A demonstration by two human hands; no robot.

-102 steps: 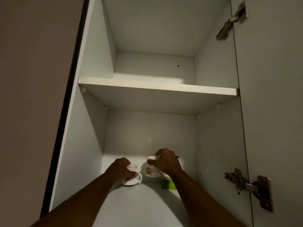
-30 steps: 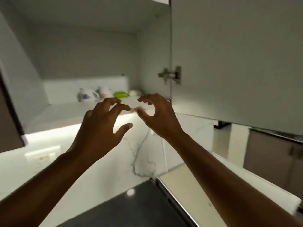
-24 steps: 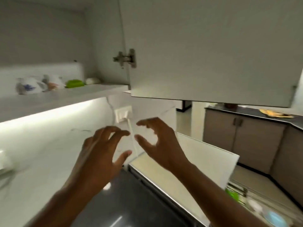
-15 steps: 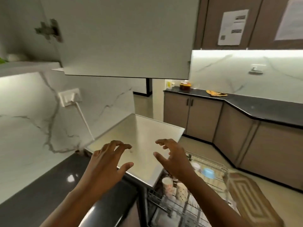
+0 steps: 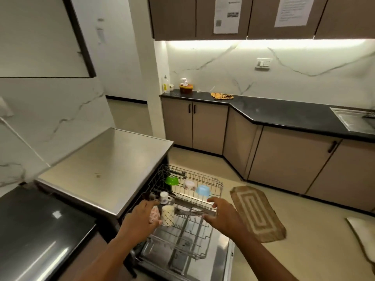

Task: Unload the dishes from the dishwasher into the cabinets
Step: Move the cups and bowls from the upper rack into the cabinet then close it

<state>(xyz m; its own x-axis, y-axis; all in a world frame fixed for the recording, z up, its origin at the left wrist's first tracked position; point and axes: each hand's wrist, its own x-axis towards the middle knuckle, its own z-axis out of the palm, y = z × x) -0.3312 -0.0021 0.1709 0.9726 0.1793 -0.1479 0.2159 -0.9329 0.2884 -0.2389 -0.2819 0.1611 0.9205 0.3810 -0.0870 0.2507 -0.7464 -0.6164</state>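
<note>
The open dishwasher has its wire rack (image 5: 211, 184) pulled out below the steel counter. In the rack stand a cream dotted cup (image 5: 167, 216), a pink patterned cup (image 5: 154, 214), a small white mug (image 5: 164, 197), a green bowl (image 5: 172, 180), a white patterned bowl (image 5: 189, 185) and a light blue bowl (image 5: 203, 190). My left hand (image 5: 140, 219) hovers with spread fingers just left of the pink and cream cups, holding nothing. My right hand (image 5: 223, 213) is open above the rack's right side, empty.
A steel counter top (image 5: 105, 167) lies left of the rack, with a black counter (image 5: 36, 230) nearer to me. A brown mat (image 5: 256, 211) lies on the floor to the right. The open cabinet door (image 5: 40, 37) hangs at upper left. Lower cabinets line the far wall.
My view has swung from the upper cabinet, where two cups were set down, to the dishwasher. Both empty hands have dropped down over the rack.
</note>
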